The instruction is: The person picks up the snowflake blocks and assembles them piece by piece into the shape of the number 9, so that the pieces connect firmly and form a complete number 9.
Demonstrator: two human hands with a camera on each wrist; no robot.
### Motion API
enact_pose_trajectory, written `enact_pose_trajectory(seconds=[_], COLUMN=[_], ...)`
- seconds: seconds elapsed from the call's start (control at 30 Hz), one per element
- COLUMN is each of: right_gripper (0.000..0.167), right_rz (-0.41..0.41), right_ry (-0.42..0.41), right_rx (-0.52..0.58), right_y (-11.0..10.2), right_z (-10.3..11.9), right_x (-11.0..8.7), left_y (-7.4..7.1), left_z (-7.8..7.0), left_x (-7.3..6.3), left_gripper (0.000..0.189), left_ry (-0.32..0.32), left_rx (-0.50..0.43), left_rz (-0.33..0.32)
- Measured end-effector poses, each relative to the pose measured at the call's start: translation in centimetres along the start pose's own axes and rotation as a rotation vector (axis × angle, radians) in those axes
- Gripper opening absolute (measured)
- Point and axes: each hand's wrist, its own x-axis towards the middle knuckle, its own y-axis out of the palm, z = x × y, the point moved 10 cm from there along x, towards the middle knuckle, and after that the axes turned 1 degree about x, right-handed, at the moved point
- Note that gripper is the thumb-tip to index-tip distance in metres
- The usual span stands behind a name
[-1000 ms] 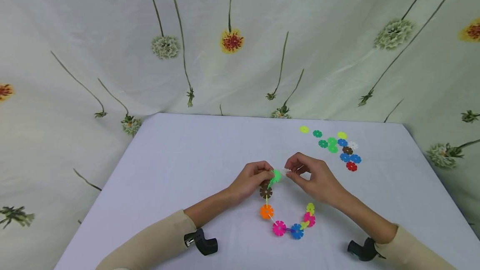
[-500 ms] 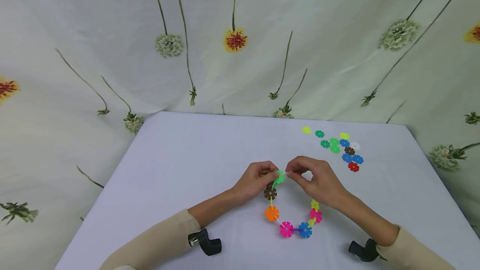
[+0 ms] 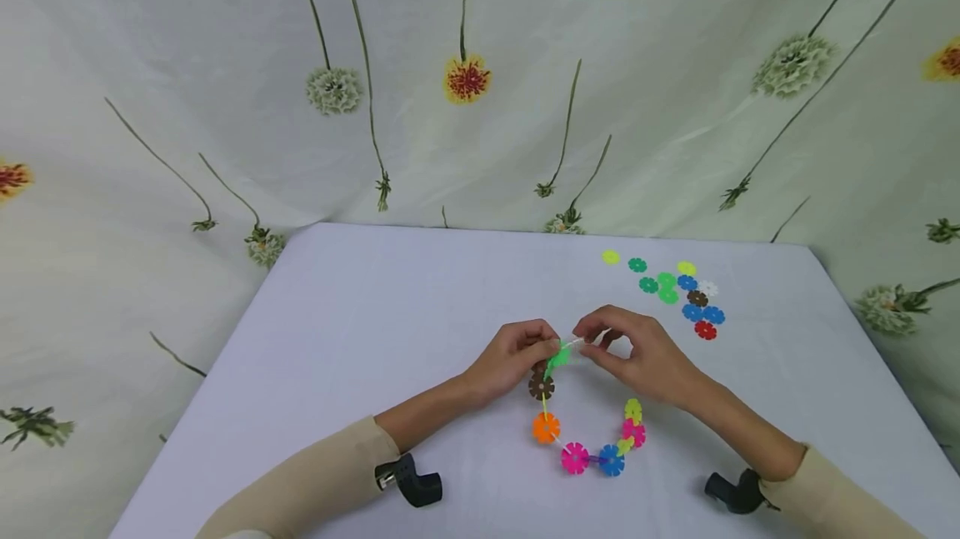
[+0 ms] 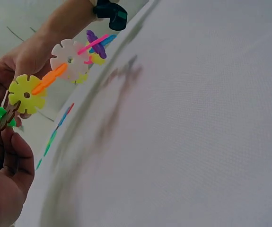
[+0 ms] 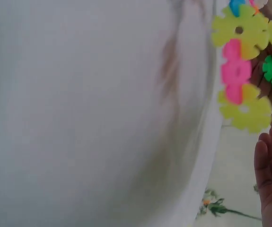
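In front of me: worktop (image 3: 420, 289), smooth pale lavender-white covering, far edge narrower than the near side. Pale grey-green fabric backdrop (image 3: 225, 22) behind it and down both sides, creased, loosely draped. Print on it: fluffy whitish blooms (image 3: 333, 92), long thin stems (image 3: 462, 22), mostly upside down; yellow flower with red centre (image 3: 467, 79) at top middle, similar ones near my left and right view edges. Green leafy tuft (image 3: 37, 431) printed lower left. Light soft, fairly even. Wrist views: worktop greyer, fine weave on my left, blurred brownish smudges on both.
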Motion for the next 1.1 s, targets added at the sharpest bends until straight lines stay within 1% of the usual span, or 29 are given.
enact_pose_trajectory(seconds=[0.1, 0.13, 0.23, 0.3, 0.37, 0.43, 0.57, 0.67, 0.73, 0.9, 1.0, 1.1], right_gripper=[0.031, 0.03, 0.026, 0.023, 0.022, 0.022, 0.029, 0.038, 0.041, 0.038, 0.037, 0.034], right_rz=[-0.011, -0.023, -0.063, -0.079, -0.071, -0.054, -0.012, 0.023, 0.047, 0.048, 0.036, 0.04], right_ry=[0.041, 0.071, 0.195, 0.275, 0.33, 0.365, 0.418, 0.468, 0.496, 0.533, 0.539, 0.529], right_rx=[-0.039, -0.057, -0.125, -0.177, -0.237, -0.292, -0.389, -0.426, -0.443, -0.402, -0.355, -0.314], right_y=[-1.2, -1.7, -3.5, -4.6, -5.5, -6.2, -7.2, -7.4, -7.4, -7.6, -7.7, -7.4], right_z=[-2.7, -3.9, -7.5, -9.6, -11.2, -12.4, -14.1, -15.2, -15.9, -16.4, -16.5, -16.6], right_x=[0.1, 0.1, 0.0, -0.1, 0.0, 0.4, 1.5, 1.9, 2.0, 1.9, 1.9, 2.1], left_y=[-0.3, -0.4, -0.7, -0.7, -0.9, -1.1, -1.3, -1.4, -1.3, -1.0, -1.1, -1.2], left_z=[0.2, 0.3, 0.8, 1.1, 1.3, 1.4, 1.4, 1.3, 1.3, 1.6, 1.8, 2.1], left_x=[-0.1, -0.1, -0.4, -0.5, -0.8, -1.0, -1.2, -1.2, -1.2, -1.1, -1.0, -0.9], left_gripper=[0.024, 0.024, 0.024, 0.024, 0.024, 0.024, 0.023, 0.023, 0.023, 0.024, 0.023, 0.022], left_ry=[-0.024, -0.033, -0.055, -0.067, -0.08, -0.089, -0.099, -0.101, -0.1, -0.085, -0.083, -0.102], left_rx=[-0.012, -0.019, -0.041, -0.05, -0.058, -0.064, -0.07, -0.069, -0.073, -0.091, -0.093, -0.109], left_rz=[-0.013, -0.017, -0.02, -0.017, -0.018, -0.023, -0.038, -0.046, -0.043, -0.023, -0.03, -0.046])
